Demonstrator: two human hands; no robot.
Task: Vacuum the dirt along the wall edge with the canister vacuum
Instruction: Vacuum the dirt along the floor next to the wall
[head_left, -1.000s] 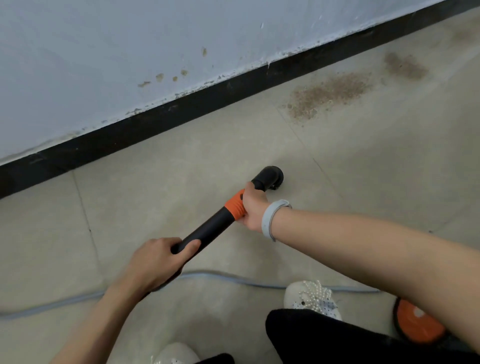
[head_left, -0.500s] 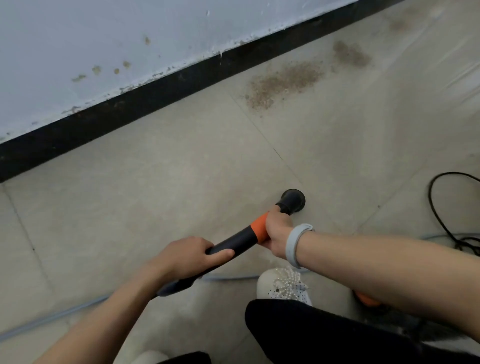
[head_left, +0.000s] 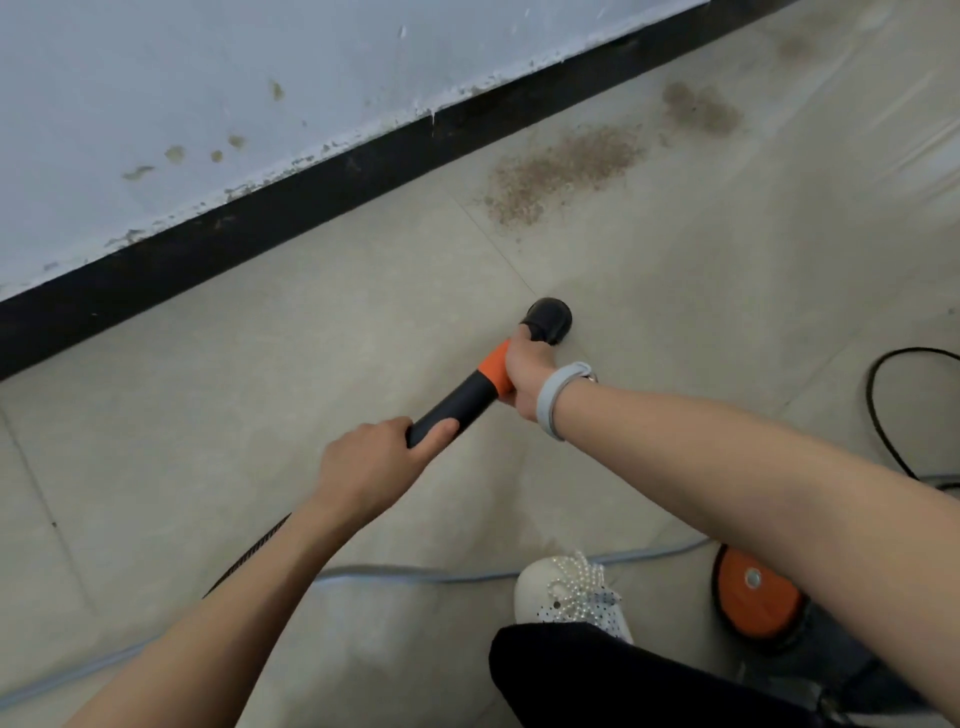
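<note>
Head view: over the last second the wand (head_left: 470, 392) has swung rightward along the floor (head_left: 260, 364), and its nozzle (head_left: 548, 319) now sits nearer the dirt (head_left: 563, 171) than before, though still apart from it. The canister's orange wheel (head_left: 753, 597) and a black cord (head_left: 883, 415) have come into sight at the right as the view shifts. That suggests the approach is under way; no dirt looks lifted yet.

The left hand (head_left: 369, 467) has its fingers clamped round the rear of the wand; the right hand (head_left: 524, 371) grips it at the orange band, behind the nozzle.

Counted: two dirt patches by the black baseboard (head_left: 311, 208), a large one and a smaller one (head_left: 701, 109) further right; one wand, one nozzle, two hands, one grey wristband (head_left: 556, 395), one white shoe (head_left: 571, 597), one pale hose (head_left: 415, 574) across the floor.
</note>
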